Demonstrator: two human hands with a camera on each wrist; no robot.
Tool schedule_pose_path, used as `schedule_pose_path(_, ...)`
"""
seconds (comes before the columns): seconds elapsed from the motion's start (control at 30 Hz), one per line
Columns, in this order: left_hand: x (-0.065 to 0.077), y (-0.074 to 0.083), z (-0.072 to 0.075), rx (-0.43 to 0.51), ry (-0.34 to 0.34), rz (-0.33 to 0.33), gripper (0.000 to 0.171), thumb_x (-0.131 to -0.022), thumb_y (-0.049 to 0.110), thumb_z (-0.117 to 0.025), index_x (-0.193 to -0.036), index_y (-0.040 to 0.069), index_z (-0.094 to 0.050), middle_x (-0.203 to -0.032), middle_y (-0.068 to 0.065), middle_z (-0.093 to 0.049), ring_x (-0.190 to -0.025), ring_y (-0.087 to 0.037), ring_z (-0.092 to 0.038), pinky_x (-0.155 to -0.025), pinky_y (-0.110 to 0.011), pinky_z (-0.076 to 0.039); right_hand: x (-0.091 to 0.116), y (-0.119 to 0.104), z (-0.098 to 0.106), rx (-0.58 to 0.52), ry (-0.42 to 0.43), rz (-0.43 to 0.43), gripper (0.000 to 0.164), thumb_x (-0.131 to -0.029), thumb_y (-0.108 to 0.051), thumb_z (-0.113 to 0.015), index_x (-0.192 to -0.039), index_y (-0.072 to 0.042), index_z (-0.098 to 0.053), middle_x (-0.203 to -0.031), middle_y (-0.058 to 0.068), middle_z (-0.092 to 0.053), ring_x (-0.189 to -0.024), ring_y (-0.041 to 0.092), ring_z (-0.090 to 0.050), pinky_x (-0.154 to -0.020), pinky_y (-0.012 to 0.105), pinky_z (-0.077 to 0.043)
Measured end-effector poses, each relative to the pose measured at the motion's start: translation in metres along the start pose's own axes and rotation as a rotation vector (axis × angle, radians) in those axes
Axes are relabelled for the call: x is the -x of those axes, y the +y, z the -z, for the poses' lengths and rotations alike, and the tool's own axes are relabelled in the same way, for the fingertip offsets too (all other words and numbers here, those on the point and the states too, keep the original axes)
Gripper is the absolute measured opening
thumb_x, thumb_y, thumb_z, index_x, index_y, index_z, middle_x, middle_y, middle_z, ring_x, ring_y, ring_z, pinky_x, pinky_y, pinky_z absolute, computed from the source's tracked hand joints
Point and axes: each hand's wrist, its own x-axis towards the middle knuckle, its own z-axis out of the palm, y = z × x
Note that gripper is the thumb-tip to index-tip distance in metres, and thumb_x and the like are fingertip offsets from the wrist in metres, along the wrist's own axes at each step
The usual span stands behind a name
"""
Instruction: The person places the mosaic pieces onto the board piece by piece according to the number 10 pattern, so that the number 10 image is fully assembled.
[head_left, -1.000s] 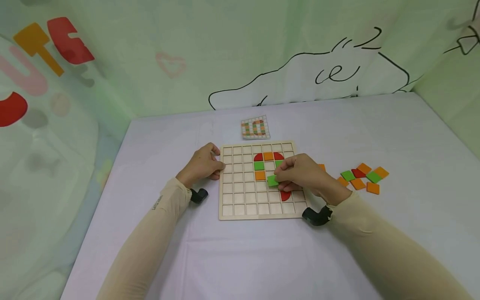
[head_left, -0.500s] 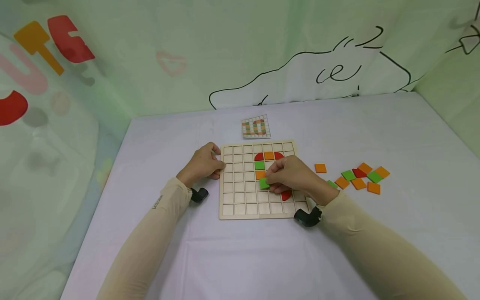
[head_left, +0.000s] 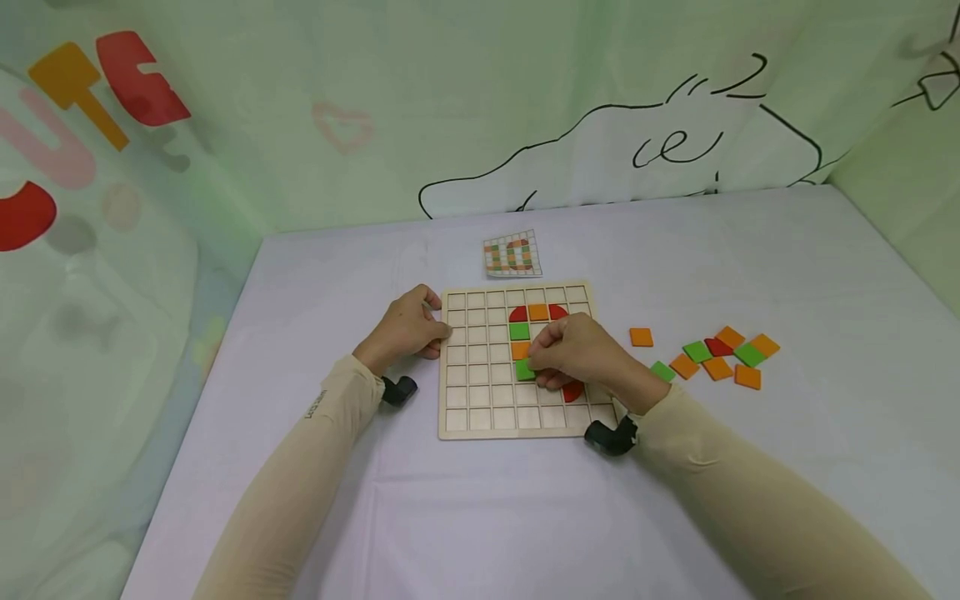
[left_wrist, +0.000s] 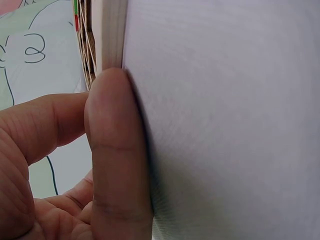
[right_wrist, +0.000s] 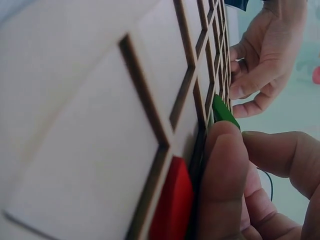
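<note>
A square green tile (head_left: pixel 524 370) is pinched between the thumb and fingers of my right hand (head_left: pixel 581 354), low over the wooden grid board (head_left: pixel 480 421). In the right wrist view, the green tile (right_wrist: pixel 224 112) stands tilted against the grid, its near edge at my fingertips. My left hand (head_left: pixel 405 327) rests at the board's left edge, and in the left wrist view the thumb (left_wrist: pixel 117 145) presses against the board's side (left_wrist: pixel 112 30). Orange (head_left: pixel 521 351), green (head_left: pixel 519 331) and red rounded pieces (head_left: pixel 518 314) sit in the cells; my right hand covers some cells.
Behind the board lies a pattern card (head_left: pixel 512 254) with a coloured grid design. Right of the board are loose orange (head_left: pixel 641 337), green (head_left: pixel 662 372) and red tiles (head_left: pixel 718 346), several of them in a cluster. A white cloth covers the table (head_left: pixel 480 517).
My right hand has moved left and slightly down with the green tile, bringing it over the cell below the orange one; the tile has tipped lower. My left hand has stayed at the board's edge.
</note>
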Motion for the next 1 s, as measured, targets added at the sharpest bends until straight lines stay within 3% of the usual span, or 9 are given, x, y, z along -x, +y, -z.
schedule_pose_path(0.5, -0.001, -0.001, 0.000, 0.020, -0.012, 0.002, 0.040, -0.095, 0.004, -0.071, -0.129, 0.003, -0.049, -0.100, -0.015, -0.060, -0.070, -0.018, -0.067, -0.064, -0.029, -0.064, 0.007, 0.000, 0.003, -0.006, 0.016, 0.037, 0.013, -0.094, -0.006, -0.071, -0.101, 0.003, -0.069, -0.083, 0.012, -0.070, -0.066, 0.017, -0.067, -0.066, 0.028, -0.064)
schedule_pose_path(0.67, 0.000, -0.001, 0.001, 0.014, -0.015, -0.004, 0.040, -0.095, 0.004, -0.071, -0.129, 0.002, -0.049, -0.100, -0.015, -0.060, -0.070, -0.019, -0.067, -0.064, -0.029, -0.064, 0.017, 0.001, 0.025, 0.010, 0.075, 0.048, 0.017, -0.095, -0.010, -0.072, -0.105, 0.003, -0.068, -0.090, 0.013, -0.069, -0.073, 0.020, -0.066, -0.068, 0.027, -0.063)
schedule_pose_path(0.87, 0.001, 0.000, 0.001, 0.014, -0.012, 0.001, 0.041, -0.095, 0.004, -0.071, -0.129, 0.002, -0.049, -0.102, -0.015, -0.059, -0.070, -0.018, -0.067, -0.064, -0.028, -0.064, 0.021, 0.011, 0.062, 0.176, 0.194, 0.042, 0.024, -0.097, -0.018, -0.072, -0.112, -0.001, -0.069, -0.095, 0.009, -0.066, -0.084, 0.025, -0.059, -0.068, 0.028, -0.057)
schedule_pose_path(1.0, 0.001, 0.000, 0.000, 0.018, -0.014, 0.006, 0.041, -0.095, 0.004, -0.071, -0.129, 0.003, -0.049, -0.103, -0.016, -0.059, -0.071, -0.018, -0.067, -0.065, -0.028, -0.064, 0.024, 0.021, 0.086, 0.280, 0.218, 0.001, 0.029, -0.097, -0.024, -0.071, -0.116, -0.003, -0.068, -0.098, 0.009, -0.065, -0.088, 0.026, -0.059, -0.068, 0.029, -0.054)
